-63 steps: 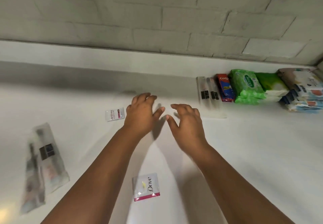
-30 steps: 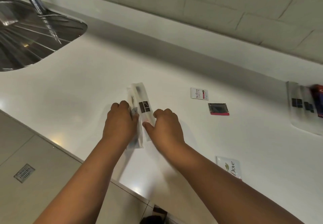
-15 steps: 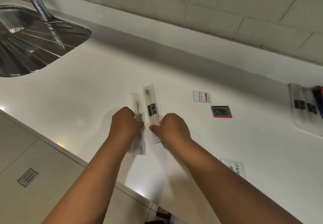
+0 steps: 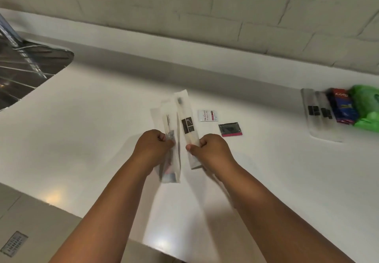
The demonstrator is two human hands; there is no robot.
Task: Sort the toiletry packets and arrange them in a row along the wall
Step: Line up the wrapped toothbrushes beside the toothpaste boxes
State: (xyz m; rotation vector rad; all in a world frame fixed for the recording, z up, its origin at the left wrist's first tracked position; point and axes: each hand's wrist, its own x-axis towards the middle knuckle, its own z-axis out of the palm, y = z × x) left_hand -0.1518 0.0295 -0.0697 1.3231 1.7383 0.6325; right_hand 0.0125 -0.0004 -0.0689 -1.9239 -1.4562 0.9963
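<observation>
Kitchen: steel sink [image 4: 30, 72], white counter [image 4: 92, 129]

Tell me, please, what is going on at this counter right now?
A person is sorting toiletry packets on a white counter. The left hand grips one long clear packet and the right hand grips another with a dark label, both lifted side by side. Two small sachets, a white one and a dark one, lie just beyond. A row along the wall already holds clear packets, a toothpaste box and a green pack.
</observation>
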